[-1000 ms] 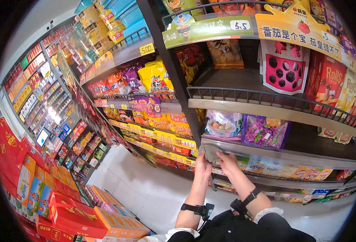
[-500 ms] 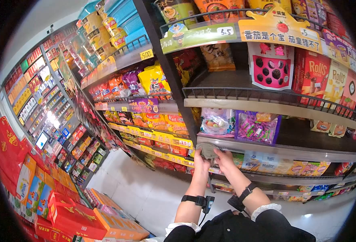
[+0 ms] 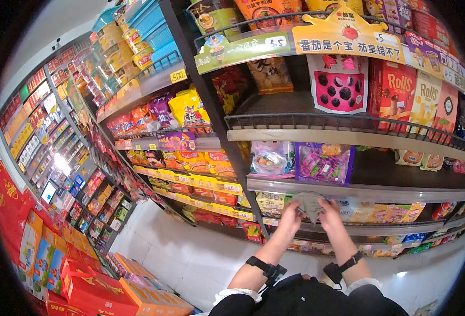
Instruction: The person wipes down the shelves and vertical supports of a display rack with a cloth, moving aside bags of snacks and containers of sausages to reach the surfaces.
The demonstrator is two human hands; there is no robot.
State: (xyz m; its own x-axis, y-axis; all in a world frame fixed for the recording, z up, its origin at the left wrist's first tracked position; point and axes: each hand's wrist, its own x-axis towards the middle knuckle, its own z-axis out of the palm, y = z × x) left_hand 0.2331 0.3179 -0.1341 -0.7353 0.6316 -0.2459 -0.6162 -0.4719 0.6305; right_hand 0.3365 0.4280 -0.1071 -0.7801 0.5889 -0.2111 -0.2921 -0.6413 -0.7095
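Note:
A folded grey-green cloth (image 3: pixel 310 204) is stretched between my two hands, just in front of a low shelf's edge. My left hand (image 3: pixel 291 217) pinches its left side, and my right hand (image 3: pixel 329 215) grips its right side. Right above the cloth runs the clear-fronted shelf strip (image 3: pixel 380 191). On that shelf sit a purple-edged bag of wrapped candies (image 3: pixel 324 164) and a clear bag with a pale character print (image 3: pixel 271 158). Behind my hands, boxed snacks (image 3: pixel 356 210) line the level below.
A dark upright post (image 3: pixel 211 100) divides the shelves from the noodle section at left. Higher up stand a pink-and-white pouch (image 3: pixel 340 84) and red Rolls boxes (image 3: pixel 392 87) behind a wire rail. Red gift boxes (image 3: pixel 93 284) are stacked at lower left on the white floor (image 3: pixel 185 253).
Both hands have moved right along the shelf front, carrying the cloth. It now looks more spread out between them than before. The camera view has shifted slightly.

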